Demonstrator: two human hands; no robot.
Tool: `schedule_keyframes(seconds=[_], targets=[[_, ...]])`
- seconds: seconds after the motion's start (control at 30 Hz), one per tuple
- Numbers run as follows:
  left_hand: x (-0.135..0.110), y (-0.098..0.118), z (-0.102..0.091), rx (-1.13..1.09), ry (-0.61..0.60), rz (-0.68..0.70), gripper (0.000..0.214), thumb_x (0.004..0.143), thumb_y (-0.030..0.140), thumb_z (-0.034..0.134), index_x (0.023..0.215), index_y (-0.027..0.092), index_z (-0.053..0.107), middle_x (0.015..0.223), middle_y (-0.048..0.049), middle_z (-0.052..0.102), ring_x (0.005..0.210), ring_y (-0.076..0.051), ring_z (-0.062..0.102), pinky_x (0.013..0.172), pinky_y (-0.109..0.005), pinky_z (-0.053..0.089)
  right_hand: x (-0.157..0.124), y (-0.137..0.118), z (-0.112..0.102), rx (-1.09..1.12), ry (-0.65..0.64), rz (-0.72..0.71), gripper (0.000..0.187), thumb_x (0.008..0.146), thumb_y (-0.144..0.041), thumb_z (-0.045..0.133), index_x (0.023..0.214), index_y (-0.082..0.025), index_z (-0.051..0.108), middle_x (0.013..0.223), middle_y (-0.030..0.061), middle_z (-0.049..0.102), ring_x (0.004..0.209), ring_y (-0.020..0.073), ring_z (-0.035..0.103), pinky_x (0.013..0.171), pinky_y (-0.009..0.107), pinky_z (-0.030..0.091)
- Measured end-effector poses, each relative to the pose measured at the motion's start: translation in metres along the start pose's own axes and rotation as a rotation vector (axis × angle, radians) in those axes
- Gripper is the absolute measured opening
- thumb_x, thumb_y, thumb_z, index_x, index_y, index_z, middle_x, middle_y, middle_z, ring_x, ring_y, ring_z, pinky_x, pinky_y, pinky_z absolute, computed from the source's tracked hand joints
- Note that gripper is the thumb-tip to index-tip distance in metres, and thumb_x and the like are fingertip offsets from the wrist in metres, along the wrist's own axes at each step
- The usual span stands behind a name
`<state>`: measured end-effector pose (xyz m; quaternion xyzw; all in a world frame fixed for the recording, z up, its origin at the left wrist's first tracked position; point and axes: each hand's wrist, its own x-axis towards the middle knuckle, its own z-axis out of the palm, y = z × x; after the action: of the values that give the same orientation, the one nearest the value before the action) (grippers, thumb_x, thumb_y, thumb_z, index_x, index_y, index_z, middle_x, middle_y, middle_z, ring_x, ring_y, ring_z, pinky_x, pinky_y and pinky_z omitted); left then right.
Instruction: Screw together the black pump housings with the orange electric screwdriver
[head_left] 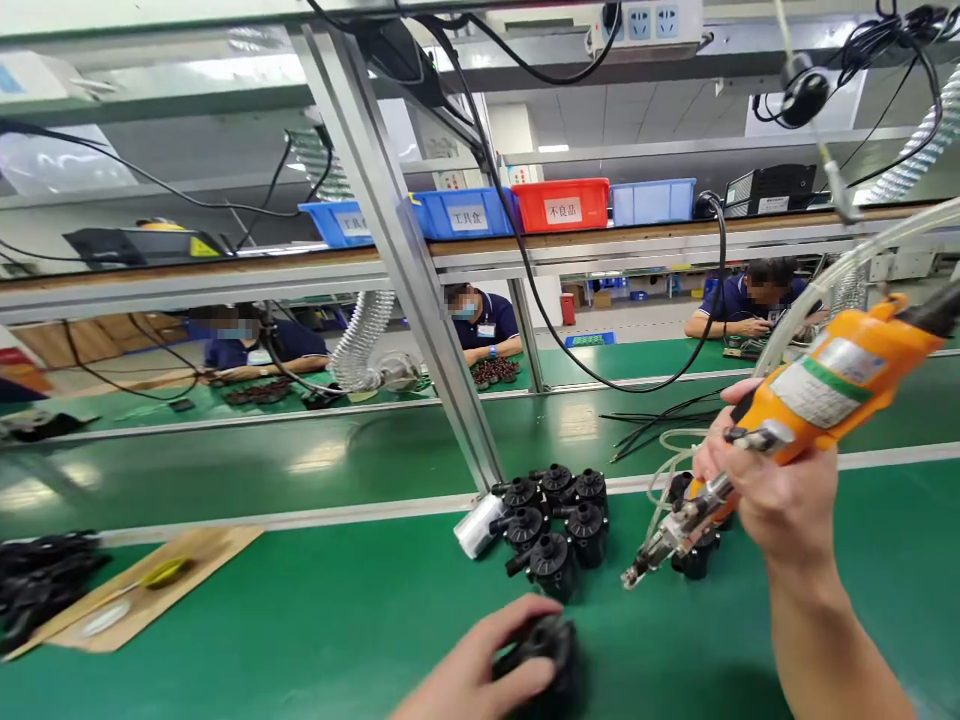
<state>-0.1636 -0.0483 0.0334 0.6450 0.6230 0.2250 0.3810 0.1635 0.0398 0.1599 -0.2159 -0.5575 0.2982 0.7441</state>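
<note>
My left hand (480, 665) is closed around a black plastic pump-like housing (553, 650) at the bottom middle of the view, low over the green bench. Gripped in my right hand (784, 505) is an orange power screwdriver (825, 385), its metal tip slanting down to the left above the bench. That tip is apart from the housing in my left hand. Just beyond my left hand stands a group of similar black housings (551, 560) with side spouts. More black housings (697, 560) are partly hidden behind the screwdriver.
A white roll (476, 527) lies beside the housings at an aluminium post (405, 250). Brown cardboard (161, 590) with a yellow dish and black parts (45, 580) sit left. A red bin (562, 205) and blue bins line the shelf. Cables hang ahead; several people sit opposite.
</note>
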Motion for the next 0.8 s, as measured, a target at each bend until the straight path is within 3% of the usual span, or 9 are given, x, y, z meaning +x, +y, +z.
schedule_keyframes(seconds=[0.1,0.2,0.4,0.8], targets=[[0.042,0.02,0.066,-0.154,0.013,0.1,0.057,0.086,0.05,0.075,0.137,0.026,0.072,0.134,-0.0059,0.077,0.12,-0.032,0.072,0.114,-0.041,0.054,-0.006,0.002,0.012,0.045,-0.011,0.097,0.045,0.069,-0.023,0.088,0.106,-0.024,0.063,0.074,-0.0058,0.059,0.052,0.0113,0.056,0.048,0.026,0.052],[0.062,0.013,0.095,-0.207,0.107,0.129,0.063,0.083,0.057,0.078,0.136,0.023,0.073,0.14,-0.0082,0.074,0.132,-0.035,0.065,0.121,-0.042,0.048,-0.008,0.003,0.024,0.038,-0.007,0.145,0.047,0.064,-0.021,0.087,0.103,-0.024,0.062,0.07,-0.0075,0.059,0.049,0.0091,0.052,0.045,0.022,0.048],[0.067,-0.013,0.103,-0.227,0.145,0.127,0.071,0.083,0.064,0.075,0.14,0.023,0.07,0.148,-0.0086,0.07,0.139,-0.038,0.061,0.124,-0.047,0.046,-0.009,0.005,0.032,0.04,-0.038,0.205,0.044,0.063,-0.026,0.089,0.098,-0.023,0.063,0.066,-0.0077,0.056,0.049,0.0095,0.05,0.044,0.021,0.047],[0.063,0.006,0.098,-0.217,0.114,0.217,0.055,0.088,0.056,0.072,0.135,0.026,0.073,0.14,-0.0052,0.075,0.131,-0.036,0.065,0.118,-0.041,0.05,-0.009,0.002,0.026,0.068,-0.025,0.179,0.049,0.065,-0.022,0.089,0.105,-0.024,0.062,0.068,-0.0079,0.059,0.049,0.0096,0.052,0.049,0.023,0.051]])
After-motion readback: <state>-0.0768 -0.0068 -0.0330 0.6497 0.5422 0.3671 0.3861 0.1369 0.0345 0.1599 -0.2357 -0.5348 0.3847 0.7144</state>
